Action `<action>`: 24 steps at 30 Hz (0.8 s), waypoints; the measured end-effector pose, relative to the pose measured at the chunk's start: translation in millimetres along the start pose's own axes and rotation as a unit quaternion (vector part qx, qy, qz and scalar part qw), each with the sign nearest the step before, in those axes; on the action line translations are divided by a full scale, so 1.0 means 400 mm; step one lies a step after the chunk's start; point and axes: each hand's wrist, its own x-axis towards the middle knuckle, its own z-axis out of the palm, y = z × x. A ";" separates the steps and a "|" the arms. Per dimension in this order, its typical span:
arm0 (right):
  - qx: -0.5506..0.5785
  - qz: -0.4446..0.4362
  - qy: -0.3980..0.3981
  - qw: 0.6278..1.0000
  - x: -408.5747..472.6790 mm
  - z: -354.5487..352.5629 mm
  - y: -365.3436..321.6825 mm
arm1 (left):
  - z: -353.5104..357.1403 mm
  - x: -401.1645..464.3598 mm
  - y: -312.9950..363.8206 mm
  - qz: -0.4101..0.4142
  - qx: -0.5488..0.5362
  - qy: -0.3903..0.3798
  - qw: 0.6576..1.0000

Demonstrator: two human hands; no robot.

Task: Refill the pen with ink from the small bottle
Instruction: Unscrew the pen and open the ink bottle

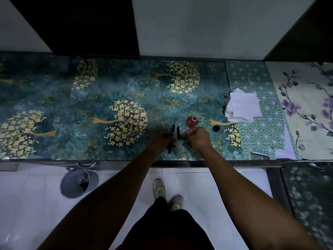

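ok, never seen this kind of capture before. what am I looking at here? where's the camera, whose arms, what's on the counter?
There is no robot. One wide-angle camera sits on a person's head and looks down, so the two bare arms coming up from the bottom are the wearer's own, with their shoes on the white floor below.

The left hand holds a dark pen, tip pointing away. The right hand is closed in a fist beside a second dark pen piece; the dim light hides whether its fingers grip that piece.

On the patterned counter stand a small red ink bottle, apparently open, with a dark round cap to its right, and a stack of white paper squares. A grey bin stands on the floor.
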 end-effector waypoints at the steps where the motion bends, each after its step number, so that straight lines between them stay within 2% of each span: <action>1: 0.027 -0.002 -0.001 1.000 -0.008 -0.006 -0.002 | 0.005 -0.011 0.002 0.007 0.000 0.002 1.000; 4: 0.120 -0.033 -0.025 0.992 -0.036 -0.020 -0.021 | 0.012 -0.045 0.015 0.047 0.003 -0.006 0.999; 8: 0.255 -0.046 -0.093 0.961 -0.082 -0.031 -0.064 | 0.022 -0.082 0.018 0.104 0.013 0.012 0.994; 17: 0.256 -0.049 -0.050 0.964 -0.093 -0.031 -0.144 | -0.022 -0.069 0.063 0.122 0.022 -0.024 0.992; 24: 0.295 -0.042 -0.024 0.954 -0.074 0.009 -0.162 | -0.081 -0.032 0.090 0.112 0.052 -0.083 0.989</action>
